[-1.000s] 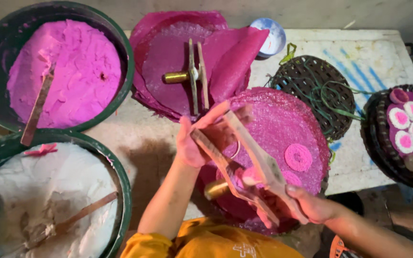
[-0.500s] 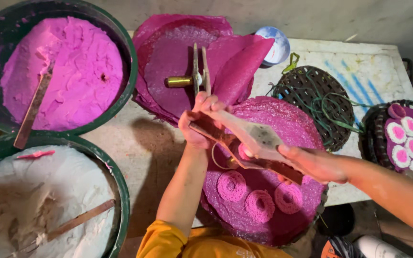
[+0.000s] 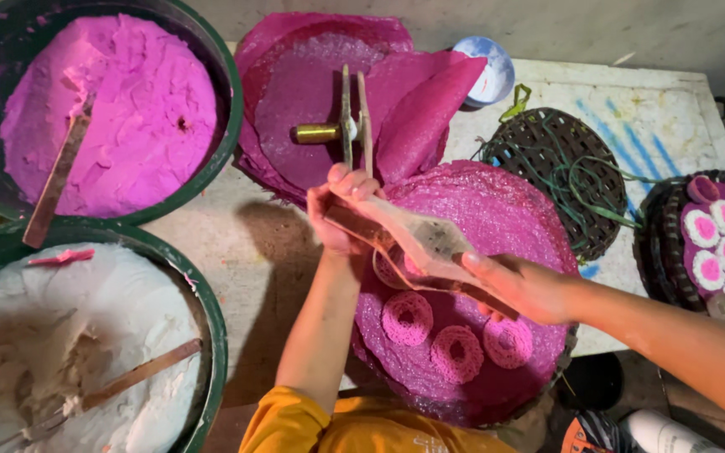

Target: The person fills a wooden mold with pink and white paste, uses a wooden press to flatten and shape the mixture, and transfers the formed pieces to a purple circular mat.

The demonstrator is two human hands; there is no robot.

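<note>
Both hands, left hand and right hand, clamp the wooden press over the pink mat. Three dough rings laid; room remains, pink dough basin nearly full.

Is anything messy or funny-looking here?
A little. A pink dough smear sits on the rim of the green tub of white dough, and tangled green string sprawls over the dark woven tray. Nothing looks broken.

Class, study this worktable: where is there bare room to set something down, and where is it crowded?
Bare tabletop lies between the pink dough basin, the white dough basin and the pink mat. Another patch sits beyond the dark woven tray. Around both hands and the wooden press, it is crowded.
</note>
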